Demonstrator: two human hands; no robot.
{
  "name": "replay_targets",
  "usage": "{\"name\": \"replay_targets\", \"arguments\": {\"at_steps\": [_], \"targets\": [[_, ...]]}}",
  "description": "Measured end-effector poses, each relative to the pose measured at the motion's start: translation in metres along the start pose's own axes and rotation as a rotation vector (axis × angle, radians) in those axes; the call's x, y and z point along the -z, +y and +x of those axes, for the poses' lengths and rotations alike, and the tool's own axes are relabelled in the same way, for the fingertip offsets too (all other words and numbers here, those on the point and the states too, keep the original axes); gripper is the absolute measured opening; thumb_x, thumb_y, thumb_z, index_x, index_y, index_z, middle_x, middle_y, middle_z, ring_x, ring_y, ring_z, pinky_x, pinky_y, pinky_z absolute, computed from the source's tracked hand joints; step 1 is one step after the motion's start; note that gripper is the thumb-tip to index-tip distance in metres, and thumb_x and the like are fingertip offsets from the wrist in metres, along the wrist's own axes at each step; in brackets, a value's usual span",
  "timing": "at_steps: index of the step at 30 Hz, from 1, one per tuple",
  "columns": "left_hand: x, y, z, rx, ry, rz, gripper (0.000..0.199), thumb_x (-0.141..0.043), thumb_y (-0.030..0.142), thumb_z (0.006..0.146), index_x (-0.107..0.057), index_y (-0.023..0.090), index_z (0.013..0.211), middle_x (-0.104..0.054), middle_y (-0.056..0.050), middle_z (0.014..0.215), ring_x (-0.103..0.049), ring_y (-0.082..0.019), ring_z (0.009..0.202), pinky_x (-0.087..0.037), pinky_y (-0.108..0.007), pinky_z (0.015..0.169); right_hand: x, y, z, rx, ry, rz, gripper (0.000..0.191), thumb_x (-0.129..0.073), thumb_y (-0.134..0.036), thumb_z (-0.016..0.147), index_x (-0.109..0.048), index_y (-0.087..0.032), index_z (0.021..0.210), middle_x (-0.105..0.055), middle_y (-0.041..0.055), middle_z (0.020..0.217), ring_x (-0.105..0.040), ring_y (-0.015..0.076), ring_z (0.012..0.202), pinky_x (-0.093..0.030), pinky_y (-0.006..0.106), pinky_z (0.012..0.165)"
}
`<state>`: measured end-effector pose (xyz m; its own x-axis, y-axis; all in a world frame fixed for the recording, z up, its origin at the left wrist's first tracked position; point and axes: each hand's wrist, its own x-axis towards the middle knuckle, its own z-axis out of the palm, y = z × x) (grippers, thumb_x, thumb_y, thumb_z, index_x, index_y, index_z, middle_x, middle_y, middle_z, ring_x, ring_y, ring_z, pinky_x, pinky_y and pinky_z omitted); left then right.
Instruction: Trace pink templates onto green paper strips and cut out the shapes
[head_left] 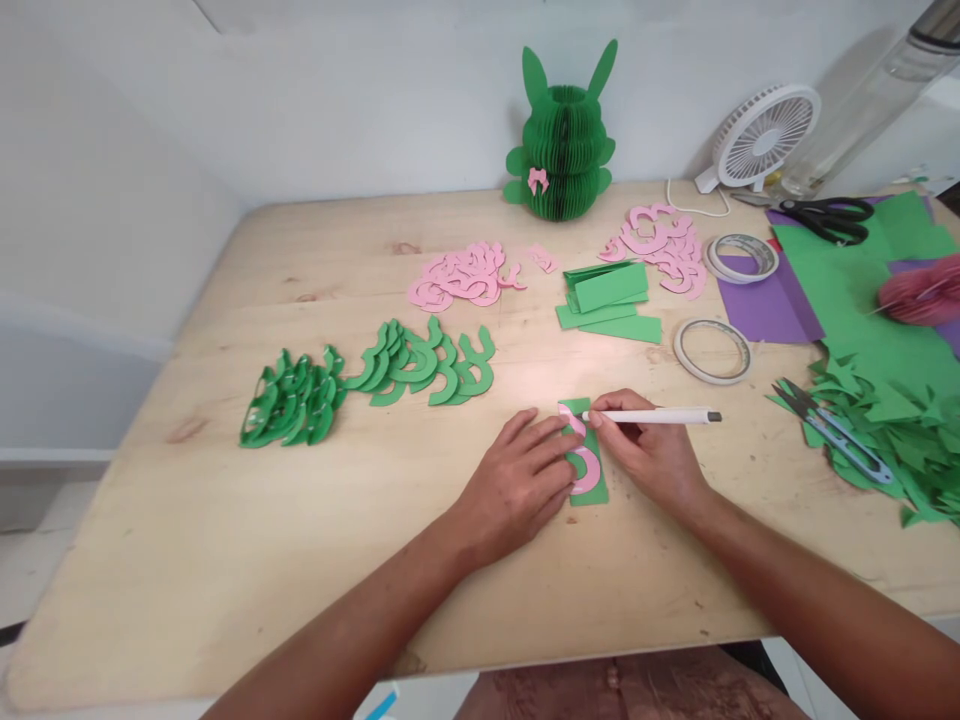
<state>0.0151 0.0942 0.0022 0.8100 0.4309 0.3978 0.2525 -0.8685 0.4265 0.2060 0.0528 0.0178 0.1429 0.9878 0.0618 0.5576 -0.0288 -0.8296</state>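
A green paper strip [595,490] lies on the wooden table near its front, with a curved pink paper piece [589,470] on its lower half and another pink piece at its top. My left hand [517,480] rests flat with fingers spread, its fingertips on the strip and the pink pieces. In my right hand [649,450] is a white pen [660,415], held nearly level, its tip at the upper pink piece. The fingers of my left hand cover part of both pink pieces.
Green curved cutouts [420,365] and pink cutouts [461,275] lie left and behind. Green strips [611,300], tape rolls [712,352], small snips [840,435], green scraps [915,450] and black scissors [829,218] are rightward. A green paper figure [562,150] and white fan [765,140] stand behind.
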Motion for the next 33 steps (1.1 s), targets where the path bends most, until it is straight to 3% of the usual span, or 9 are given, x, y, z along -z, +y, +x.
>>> {"name": "replay_targets", "arguments": {"at_steps": [33], "targets": [[-0.0003,-0.0002,-0.0005,0.003,-0.010,0.000,0.011,-0.053,0.016,0.088,-0.062,0.020,0.084,-0.067,-0.003,0.119,-0.052,-0.021,0.124,-0.032,-0.043,0.111,-0.0001,-0.0024,-0.0017,-0.008,0.050,0.004,0.010,-0.054,-0.024,0.084,-0.058,-0.018,0.077,-0.055,-0.0019,0.063,-0.044,0.0097,0.051,-0.035,0.022,0.047]]}}
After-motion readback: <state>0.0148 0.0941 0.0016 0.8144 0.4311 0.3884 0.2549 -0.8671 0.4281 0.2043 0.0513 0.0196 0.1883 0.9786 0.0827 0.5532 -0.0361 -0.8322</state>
